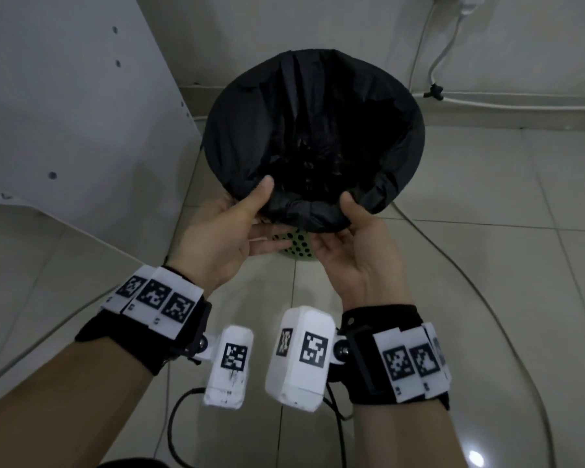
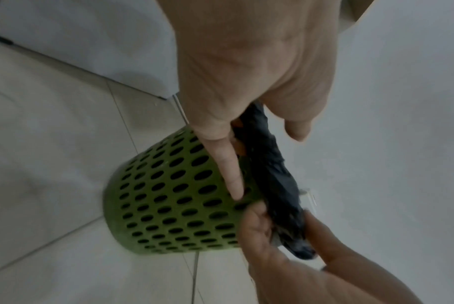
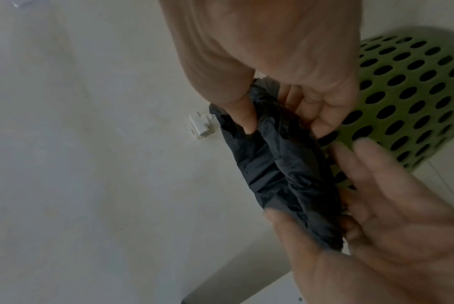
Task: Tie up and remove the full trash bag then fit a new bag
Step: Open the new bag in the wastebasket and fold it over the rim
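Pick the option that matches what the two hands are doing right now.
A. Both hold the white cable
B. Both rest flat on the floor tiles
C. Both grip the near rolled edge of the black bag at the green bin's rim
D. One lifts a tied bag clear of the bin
C: the left hand and right hand each pinch the bunched near edge of the black bag over the green bin.
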`<state>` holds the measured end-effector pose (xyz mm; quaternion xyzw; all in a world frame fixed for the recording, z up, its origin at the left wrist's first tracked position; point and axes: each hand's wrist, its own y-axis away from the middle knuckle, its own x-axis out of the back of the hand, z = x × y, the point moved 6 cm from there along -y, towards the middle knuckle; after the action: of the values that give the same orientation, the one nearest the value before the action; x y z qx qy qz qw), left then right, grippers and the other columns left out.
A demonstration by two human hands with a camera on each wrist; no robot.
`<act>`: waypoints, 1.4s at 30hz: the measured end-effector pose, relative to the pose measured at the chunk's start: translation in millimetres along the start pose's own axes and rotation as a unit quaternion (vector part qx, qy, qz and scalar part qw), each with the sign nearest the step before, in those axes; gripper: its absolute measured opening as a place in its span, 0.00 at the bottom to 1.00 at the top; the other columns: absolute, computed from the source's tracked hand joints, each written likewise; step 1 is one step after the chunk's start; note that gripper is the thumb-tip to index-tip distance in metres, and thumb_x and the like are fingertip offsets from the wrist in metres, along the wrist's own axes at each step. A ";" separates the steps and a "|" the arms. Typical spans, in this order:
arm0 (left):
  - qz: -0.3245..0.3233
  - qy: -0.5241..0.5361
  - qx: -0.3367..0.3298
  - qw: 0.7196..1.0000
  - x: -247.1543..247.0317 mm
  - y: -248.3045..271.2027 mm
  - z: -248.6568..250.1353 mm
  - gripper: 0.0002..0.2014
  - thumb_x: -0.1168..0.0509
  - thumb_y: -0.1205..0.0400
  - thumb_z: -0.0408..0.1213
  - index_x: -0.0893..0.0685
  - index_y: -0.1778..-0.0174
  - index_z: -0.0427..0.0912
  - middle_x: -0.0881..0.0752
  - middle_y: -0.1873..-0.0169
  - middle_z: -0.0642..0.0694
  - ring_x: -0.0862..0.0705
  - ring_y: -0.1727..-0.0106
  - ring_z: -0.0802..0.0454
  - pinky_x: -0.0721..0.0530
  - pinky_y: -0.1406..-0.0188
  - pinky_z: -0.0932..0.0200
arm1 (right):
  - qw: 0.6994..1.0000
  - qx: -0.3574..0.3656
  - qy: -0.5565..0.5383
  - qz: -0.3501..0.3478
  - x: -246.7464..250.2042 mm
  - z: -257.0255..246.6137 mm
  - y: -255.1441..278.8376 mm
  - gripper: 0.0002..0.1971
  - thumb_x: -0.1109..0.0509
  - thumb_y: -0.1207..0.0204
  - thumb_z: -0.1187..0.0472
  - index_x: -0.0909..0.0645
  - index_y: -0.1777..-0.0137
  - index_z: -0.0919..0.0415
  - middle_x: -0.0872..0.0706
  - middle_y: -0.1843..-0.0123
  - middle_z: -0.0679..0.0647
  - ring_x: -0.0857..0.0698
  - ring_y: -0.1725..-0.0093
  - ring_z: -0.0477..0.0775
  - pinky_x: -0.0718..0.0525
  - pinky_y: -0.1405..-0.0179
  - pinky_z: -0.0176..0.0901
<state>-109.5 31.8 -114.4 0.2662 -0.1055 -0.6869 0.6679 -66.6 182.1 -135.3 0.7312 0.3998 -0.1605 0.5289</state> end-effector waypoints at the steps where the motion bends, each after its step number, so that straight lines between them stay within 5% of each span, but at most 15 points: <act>1: -0.010 0.012 0.000 1.000 -3.8 1.7 -2.8 0.22 0.29 0.19 0.48 0.17 0.32 0.40 0.08 0.44 0.39 0.08 0.47 0.39 0.09 0.49 0.44 | 1.000 -0.001 0.003 -0.003 -1.9 2.3 1.8 0.11 0.27 0.20 0.65 0.15 0.39 0.64 0.06 0.50 0.59 0.08 0.49 0.59 0.11 0.54 0.49; 4: -0.012 0.083 0.006 0.996 -8.1 0.1 -7.9 0.18 0.31 0.17 0.38 0.17 0.32 0.37 0.08 0.45 0.40 0.08 0.47 0.43 0.08 0.53 0.50 | 1.000 0.002 0.023 -0.002 -3.6 11.3 5.5 0.06 0.28 0.20 0.65 0.14 0.45 0.59 0.07 0.52 0.55 0.10 0.55 0.54 0.14 0.59 0.43; 11: 0.013 0.082 -0.005 0.997 -1.7 -9.1 -1.6 0.07 0.35 0.14 0.31 0.15 0.43 0.38 0.06 0.56 0.44 0.07 0.56 0.48 0.08 0.59 0.53 | 0.999 0.017 0.013 -0.025 13.3 3.3 7.9 0.14 0.29 0.18 0.50 0.15 0.44 0.61 0.10 0.54 0.57 0.12 0.52 0.56 0.10 0.44 0.53; 15: 0.005 0.063 -0.017 0.998 -0.4 -13.0 4.0 0.09 0.36 0.14 0.31 0.17 0.38 0.39 0.07 0.52 0.43 0.07 0.52 0.46 0.08 0.58 0.51 | 0.996 0.031 -0.077 -0.035 25.2 4.1 7.5 0.14 0.34 0.17 0.59 0.16 0.37 0.65 0.13 0.45 0.63 0.13 0.41 0.64 0.13 0.36 0.60; 24: 0.007 0.038 -0.003 0.999 9.9 -15.2 8.0 0.14 0.36 0.14 0.32 0.20 0.31 0.39 0.10 0.42 0.40 0.07 0.49 0.44 0.08 0.60 0.51 | 0.998 0.046 -0.016 0.033 39.3 7.8 -2.6 0.16 0.36 0.20 0.78 0.18 0.34 0.75 0.13 0.57 0.61 0.14 0.63 0.54 0.11 0.64 0.44; 29: -0.014 0.019 0.010 1.000 -4.0 -5.6 -1.8 0.19 0.32 0.15 0.41 0.19 0.30 0.38 0.11 0.39 0.38 0.09 0.44 0.37 0.09 0.52 0.44 | 0.997 0.070 0.025 0.026 29.7 1.1 -4.1 0.15 0.37 0.20 0.75 0.17 0.35 0.74 0.12 0.51 0.62 0.14 0.56 0.57 0.10 0.61 0.46; 35: 0.005 0.041 -0.026 0.999 -13.0 -3.3 -2.2 0.13 0.35 0.14 0.31 0.18 0.34 0.32 0.07 0.50 0.39 0.07 0.52 0.44 0.08 0.56 0.50 | 0.994 0.109 0.017 0.028 33.0 -7.3 0.7 0.16 0.38 0.19 0.73 0.18 0.33 0.75 0.11 0.49 0.61 0.13 0.54 0.56 0.13 0.54 0.46; 39: 0.014 0.045 -0.032 0.998 -19.9 -2.9 -2.9 0.14 0.36 0.14 0.29 0.19 0.32 0.33 0.08 0.49 0.39 0.07 0.55 0.46 0.07 0.59 0.50 | 0.995 0.101 0.008 -0.026 27.7 -14.5 11.6 0.18 0.34 0.15 0.53 0.15 0.34 0.64 0.07 0.43 0.55 0.09 0.42 0.56 0.13 0.38 0.50; 42: 0.013 0.040 -0.037 0.998 -21.3 -3.9 -2.1 0.16 0.36 0.14 0.29 0.22 0.30 0.33 0.09 0.46 0.38 0.07 0.53 0.45 0.08 0.59 0.50 | 0.994 0.099 0.039 -0.012 23.5 -18.2 4.7 0.16 0.25 0.20 0.57 0.14 0.36 0.64 0.09 0.39 0.61 0.09 0.39 0.60 0.10 0.45 0.49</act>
<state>-112.6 53.3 -113.3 0.2674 -0.0568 -0.6702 0.6900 -51.7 207.7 -140.6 0.7806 0.4113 -0.1767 0.4362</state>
